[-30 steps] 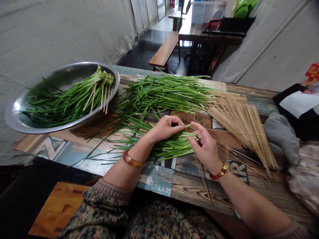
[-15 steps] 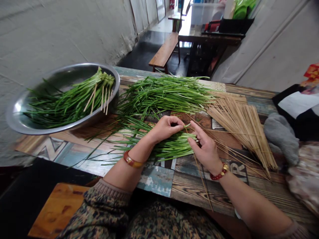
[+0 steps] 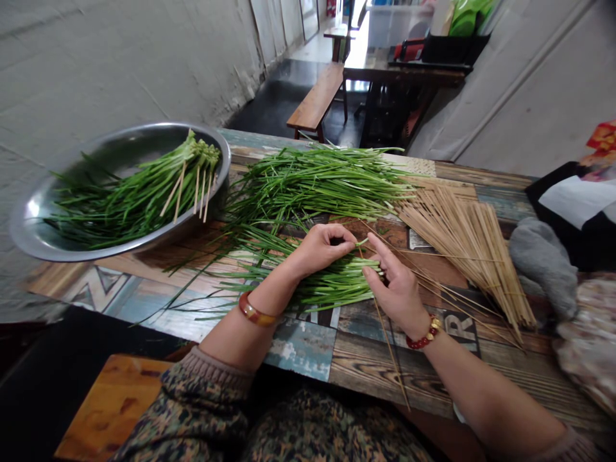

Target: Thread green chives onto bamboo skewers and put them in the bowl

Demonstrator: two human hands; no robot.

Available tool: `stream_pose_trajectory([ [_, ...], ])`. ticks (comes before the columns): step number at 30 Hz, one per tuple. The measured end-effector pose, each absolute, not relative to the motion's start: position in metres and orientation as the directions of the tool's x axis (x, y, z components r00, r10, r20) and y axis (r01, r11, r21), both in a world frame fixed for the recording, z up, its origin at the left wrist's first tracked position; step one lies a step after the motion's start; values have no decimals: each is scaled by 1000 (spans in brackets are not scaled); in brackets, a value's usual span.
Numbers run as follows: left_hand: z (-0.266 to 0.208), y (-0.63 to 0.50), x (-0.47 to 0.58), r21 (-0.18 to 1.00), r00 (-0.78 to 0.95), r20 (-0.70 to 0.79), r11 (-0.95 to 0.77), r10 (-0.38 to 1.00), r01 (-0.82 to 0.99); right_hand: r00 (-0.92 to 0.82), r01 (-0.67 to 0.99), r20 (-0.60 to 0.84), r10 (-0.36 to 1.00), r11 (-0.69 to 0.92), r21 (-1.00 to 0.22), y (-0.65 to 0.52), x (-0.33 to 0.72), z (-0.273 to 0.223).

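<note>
My left hand [image 3: 323, 247] is closed in a pinch on the end of a single garlic chive [image 3: 362, 242], just above a thin bamboo skewer [image 3: 391, 350]. The skewer slants down toward the table's front edge. To the right, my right hand [image 3: 397, 287] has its thumb and index finger apart. Its index tip is by the pinched chive's pale end and its thumb is against the pale ends of a small bunch of chives [image 3: 337, 285]. Its other fingers are mostly hidden. Behind my hands lies a larger pile of chives [image 3: 322, 179].
A steel basin [image 3: 43, 247] at the left holds skewered chives [image 3: 129, 199]. Many bamboo skewers [image 3: 466, 250] lie fanned at the right, beside a grey cloth-like bundle [image 3: 541, 263] and a plastic bag [image 3: 590, 333]. A wooden bench [image 3: 317, 96] stands beyond the table.
Almost nothing differs. Both hands keep their places, with the left still pinching the chive; the view has shifted very slightly.
</note>
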State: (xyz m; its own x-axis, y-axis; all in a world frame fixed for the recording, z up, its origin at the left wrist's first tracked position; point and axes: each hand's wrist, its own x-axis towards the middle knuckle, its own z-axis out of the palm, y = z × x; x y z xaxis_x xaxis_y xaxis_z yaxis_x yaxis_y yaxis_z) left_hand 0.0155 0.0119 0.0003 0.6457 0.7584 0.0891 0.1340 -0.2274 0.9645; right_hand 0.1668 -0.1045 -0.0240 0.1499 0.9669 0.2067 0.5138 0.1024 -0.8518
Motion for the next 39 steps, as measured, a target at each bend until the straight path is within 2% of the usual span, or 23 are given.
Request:
stream_pose_trajectory([
  [19, 4, 10, 15, 984, 678, -12, -111, 735, 138, 190, 494, 234, 953, 113, -862, -104, 166, -29],
  [24, 4, 9, 16, 978, 682, 8, -148, 731, 148, 217, 508, 248, 944, 107, -855, -102, 166, -32],
  [39, 5, 10, 15, 942, 709, 57, -274, 702, 195, 234, 410, 219, 947, 108, -906, -101, 167, -35],
])
